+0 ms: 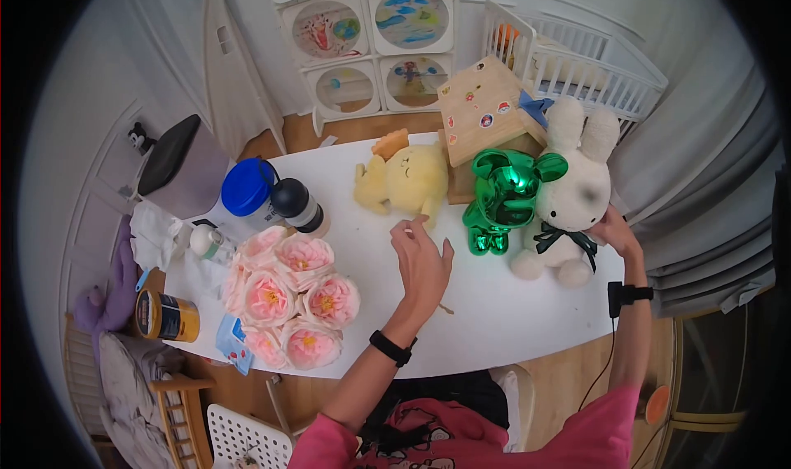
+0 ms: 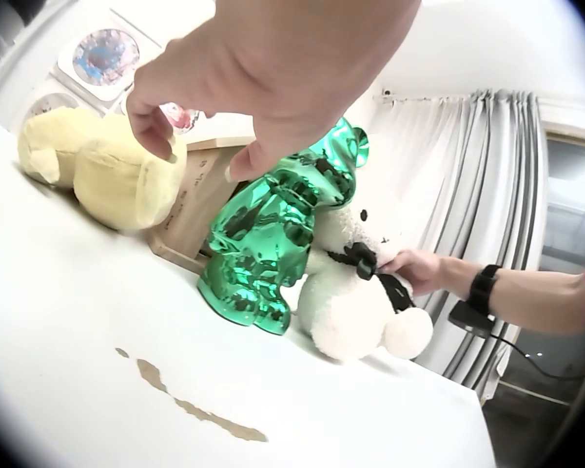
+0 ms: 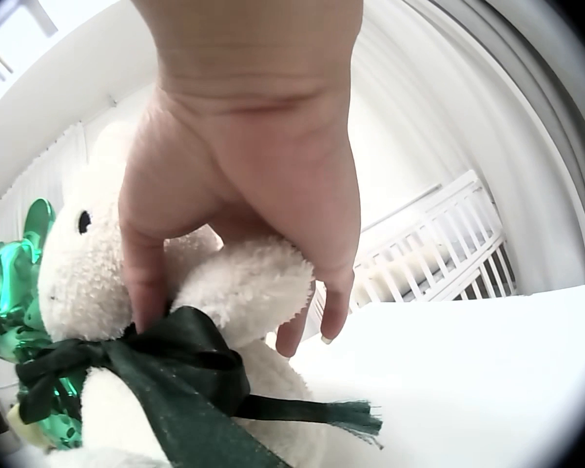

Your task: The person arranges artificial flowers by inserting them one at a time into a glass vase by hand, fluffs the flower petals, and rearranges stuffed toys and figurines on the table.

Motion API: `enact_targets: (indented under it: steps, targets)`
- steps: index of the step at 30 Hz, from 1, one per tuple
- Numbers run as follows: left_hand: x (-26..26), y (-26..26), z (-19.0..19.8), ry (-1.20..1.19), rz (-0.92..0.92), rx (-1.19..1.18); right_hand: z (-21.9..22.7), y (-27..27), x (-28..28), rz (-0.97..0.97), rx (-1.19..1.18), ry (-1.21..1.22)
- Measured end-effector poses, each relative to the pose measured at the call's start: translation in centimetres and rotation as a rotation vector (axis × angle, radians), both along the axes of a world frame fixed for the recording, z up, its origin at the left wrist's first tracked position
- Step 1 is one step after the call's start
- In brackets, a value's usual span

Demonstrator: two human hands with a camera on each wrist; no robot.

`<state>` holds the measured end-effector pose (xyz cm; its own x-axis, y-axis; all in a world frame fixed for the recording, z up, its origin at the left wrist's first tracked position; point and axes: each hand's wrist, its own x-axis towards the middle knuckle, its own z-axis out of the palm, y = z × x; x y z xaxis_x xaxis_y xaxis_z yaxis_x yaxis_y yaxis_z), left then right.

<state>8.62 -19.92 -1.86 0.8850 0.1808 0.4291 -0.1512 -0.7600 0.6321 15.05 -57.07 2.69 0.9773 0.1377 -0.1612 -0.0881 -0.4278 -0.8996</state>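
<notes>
A white plush rabbit (image 1: 574,197) with a dark green ribbon bow (image 3: 180,375) sits upright at the right of the table. My right hand (image 3: 239,185) grips it by the arm (image 3: 244,288), thumb and fingers on either side. Left of the rabbit, close against it, stands a shiny green bear figure (image 1: 504,193). My left hand (image 1: 422,263) is over the middle of the table, fingers loosely bent and holding nothing. Just beyond its fingertips is a yellow plush toy (image 1: 416,177), in front of a wooden box (image 1: 486,111) with stickers.
Pink flowers (image 1: 292,296) stand left of my left forearm. Behind them are a black-capped bottle (image 1: 295,204), a blue-lidded container (image 1: 247,187) and a dark-lidded bin (image 1: 185,164). A yellow tub (image 1: 169,317) is at the left edge. Grey curtains (image 1: 700,181) hang at the right.
</notes>
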Motion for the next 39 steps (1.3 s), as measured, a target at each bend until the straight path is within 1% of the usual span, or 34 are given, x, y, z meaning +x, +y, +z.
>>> enact_targets:
  steps: [2, 4, 5, 6, 7, 8, 9, 10, 11, 13, 14, 16, 17, 19, 20, 22, 26, 28, 29, 31, 32, 34, 35, 37, 38, 39]
  targets:
    - [0.9, 0.4, 0.0, 0.037, 0.034, 0.000, -0.7, -1.0, -0.8, -0.017, 0.009, -0.042]
    - [1.7, 0.9, 0.0, 0.123, 0.080, 0.128, -0.5, -0.9, -2.2, -0.035, 0.017, -0.086]
    - [2.1, 1.1, -0.4, 0.122, 0.085, 0.127, 0.3, -0.5, -3.3, -0.082, -0.035, -0.101]
    - [2.6, 1.2, -0.8, 0.171, 0.077, 0.111, 0.8, -0.3, -4.2, -0.129, -0.086, -0.117]
    - [3.1, 1.3, -1.2, 0.220, 0.068, 0.093, 0.5, -0.5, -5.0, -0.124, -0.087, -0.120]
    - [3.4, 1.4, -1.4, 0.220, 0.073, 0.091, 0.1, -0.9, -5.9, -0.160, -0.162, -0.173]
    - [3.6, 1.4, -1.5, 0.220, 0.066, 0.026, -0.1, -1.1, -6.9, -0.196, -0.238, -0.226]
    - [3.9, 1.5, -1.6, 0.219, 0.058, -0.039, -0.3, -1.1, -7.9, -0.193, -0.238, -0.227]
    - [4.5, 1.5, -2.4, 0.219, 0.060, -0.040, -0.1, -0.8, -9.1, -0.236, -0.252, -0.250]
    - [6.1, 1.4, -4.8, 0.079, 0.101, -0.232, 0.1, -0.2, -11.0, -0.329, -0.251, -0.307]
    - [7.0, 1.3, -5.6, 0.079, 0.102, -0.232, 0.1, 0.0, -11.8, -0.328, -0.251, -0.308]
    - [8.6, 1.1, -6.2, 0.289, 0.399, -0.652, 0.0, 0.3, -13.2, -0.427, -0.278, -0.362]
    - [8.9, 1.1, -5.5, 0.289, 0.399, -0.653, 0.1, 0.5, -13.9, -0.426, -0.279, -0.363]
    - [8.7, 1.0, -3.5, 0.461, 0.345, -1.403, 0.2, 1.2, -14.9, -0.481, -0.256, -0.426]
    - [8.8, 1.4, -3.5, 0.460, 0.345, -1.404, 0.3, 1.6, -15.3, -0.481, -0.257, -0.427]
    - [8.9, 2.2, -3.7, 0.562, -0.015, -1.674, 0.5, 2.6, -16.0, -0.506, -0.256, -0.492]
    - [10.1, 2.6, -4.6, 0.576, -0.038, -1.752, 1.0, 5.2, -16.6, -0.505, -0.242, -0.527]
    - [10.6, 3.3, -5.4, 0.627, -0.137, -1.774, 1.4, 6.6, -16.7, -0.468, -0.265, -0.559]
    - [10.4, 3.2, -4.9, 0.626, -0.137, -1.773, 1.7, 7.5, -16.8, -0.452, -0.251, -0.577]
    - [9.6, 2.8, -3.0, 0.795, 0.050, -1.694, 2.1, 9.1, -16.9, -0.423, -0.242, -0.576]
    - [9.4, 2.4, -2.7, 0.794, 0.049, -1.693, 2.2, 9.8, -17.0, -0.394, -0.233, -0.574]
    - [9.1, 1.2, -2.1, 1.011, 0.173, -1.731, 1.9, 11.0, -17.0, -0.373, -0.191, -0.570]
    - [9.2, 1.0, -2.5, 1.012, 0.171, -1.731, 1.8, 11.6, -17.0, -0.355, -0.183, -0.563]
    - [9.3, 0.6, -3.2, 0.958, -0.026, -1.615, 1.4, 12.6, -17.1, -0.327, -0.169, -0.559]
    - [9.6, 0.4, -4.1, 0.959, -0.027, -1.616, 1.2, 13.1, -17.1, -0.327, -0.170, -0.559]
    - [10.1, 0.3, -4.9, 0.871, -0.096, -1.611, 1.0, 13.6, -17.2, -0.299, -0.156, -0.541]
